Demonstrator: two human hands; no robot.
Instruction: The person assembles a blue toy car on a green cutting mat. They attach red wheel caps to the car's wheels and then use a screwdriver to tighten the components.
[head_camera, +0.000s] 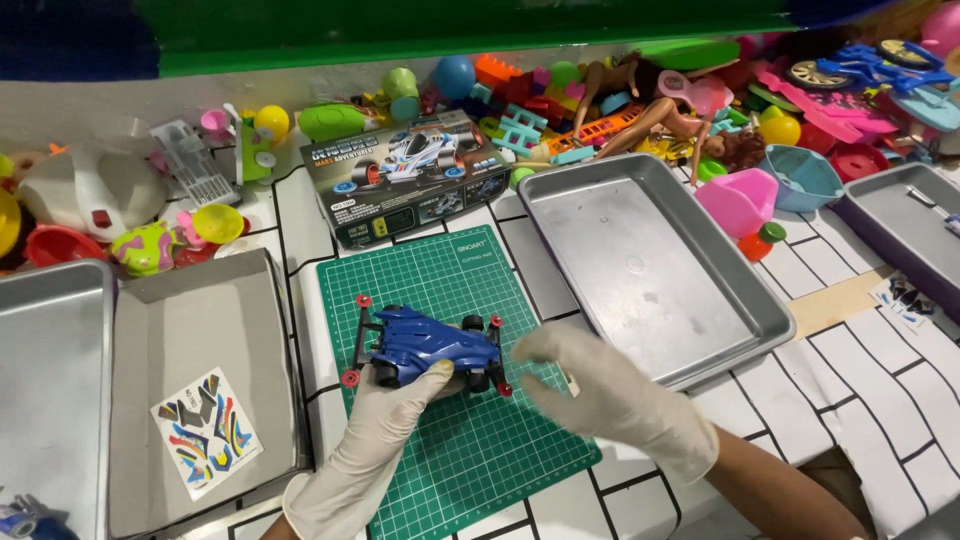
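A blue toy race car (425, 345) with black wheels and red bumper rollers lies on a green cutting mat (455, 400). My left hand (385, 425), in a white glove, grips the car from the near side, thumb on its body. My right hand (600, 390), also gloved, hovers just right of the car with fingers spread, holding nothing; it looks slightly blurred.
An empty metal tray (650, 265) sits right of the mat. The car's box (415, 175) stands behind the mat. A grey cardboard lid (195, 330) with a sticker sheet (205, 432) lies left, beside another metal tray (50, 380). Several plastic toys crowd the back.
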